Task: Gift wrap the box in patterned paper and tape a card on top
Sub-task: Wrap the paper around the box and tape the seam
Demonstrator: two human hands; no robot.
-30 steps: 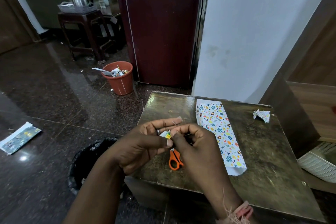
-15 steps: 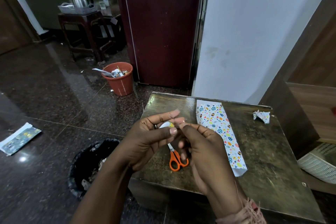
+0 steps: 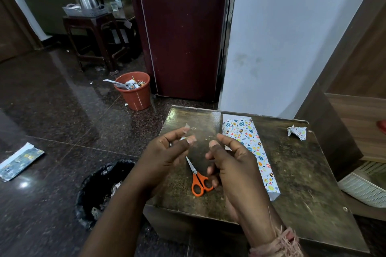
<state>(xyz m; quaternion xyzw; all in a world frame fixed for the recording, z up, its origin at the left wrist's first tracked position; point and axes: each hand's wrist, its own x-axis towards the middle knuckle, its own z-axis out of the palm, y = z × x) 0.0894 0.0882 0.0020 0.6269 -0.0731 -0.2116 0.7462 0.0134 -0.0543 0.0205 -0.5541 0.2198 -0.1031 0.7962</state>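
A long box wrapped in white patterned paper [image 3: 253, 150] lies on the dark table [image 3: 302, 175], just right of my hands. My left hand [image 3: 167, 158] pinches a small tape roll [image 3: 183, 138] between thumb and fingertips, and a bit of clear tape sticks up from its index finger. My right hand [image 3: 231, 158] hovers a short way to the right with thumb and index finger pinched. A faint strip of clear tape seems to stretch between the two hands. Orange-handled scissors [image 3: 198, 182] lie on the table below my hands. No card is visible.
A crumpled paper scrap [image 3: 297, 132] sits at the table's far right. On the floor are a black bin bag [image 3: 98, 192] left of the table, an orange bin [image 3: 133, 92] beyond it and a paper sheet [image 3: 18, 160]. A white basket [image 3: 363, 185] stands right.
My hands were together over the tape roll. They have now moved apart, the right one drawing away to the right and the left one lifting slightly.
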